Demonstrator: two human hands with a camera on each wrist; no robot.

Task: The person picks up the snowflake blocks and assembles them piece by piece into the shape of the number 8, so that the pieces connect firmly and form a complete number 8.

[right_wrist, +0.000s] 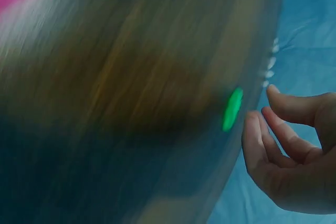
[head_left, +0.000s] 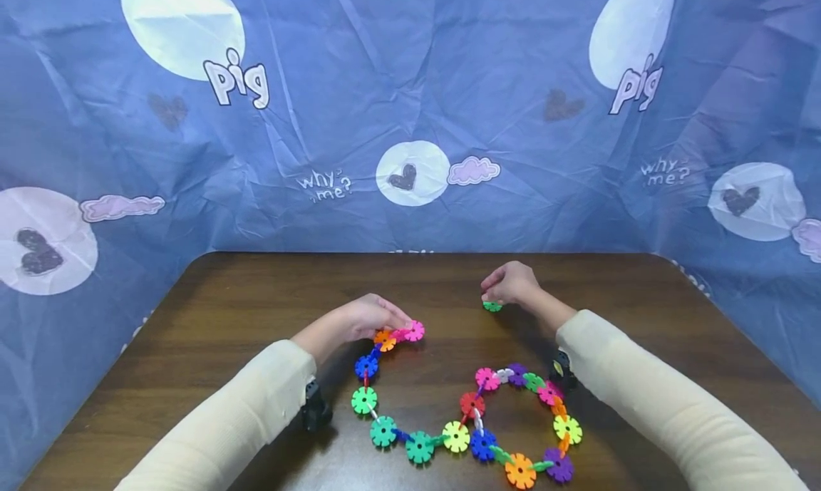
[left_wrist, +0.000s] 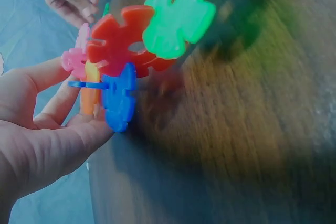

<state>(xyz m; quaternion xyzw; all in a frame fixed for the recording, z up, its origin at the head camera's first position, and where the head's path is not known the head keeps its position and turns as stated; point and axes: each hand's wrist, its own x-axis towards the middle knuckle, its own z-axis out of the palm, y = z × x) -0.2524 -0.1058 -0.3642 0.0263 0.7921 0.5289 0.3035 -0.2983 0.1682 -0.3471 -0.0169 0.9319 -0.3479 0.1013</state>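
Note:
My left hand (head_left: 375, 316) holds the upper left end of a chain of interlocking plastic flower discs. Its fingers are at the pink disc (head_left: 414, 331) and the orange disc (head_left: 385, 340). From there the chain runs down past a blue disc (left_wrist: 119, 98) and a light green disc (head_left: 364, 400). Farther back on the table, my right hand (head_left: 511, 284) hovers by a loose green disc (head_left: 492, 306). In the right wrist view, that green disc (right_wrist: 232, 109) lies on the table just apart from the bent fingertips (right_wrist: 253, 121), which hold nothing.
To the right, the chain closes into a ring with a red disc (head_left: 472, 405), a yellow disc (head_left: 567, 429) and an orange disc (head_left: 520, 471), among several others. All lie on a brown wooden table (head_left: 256, 298), backed by a blue printed cloth (head_left: 359, 106).

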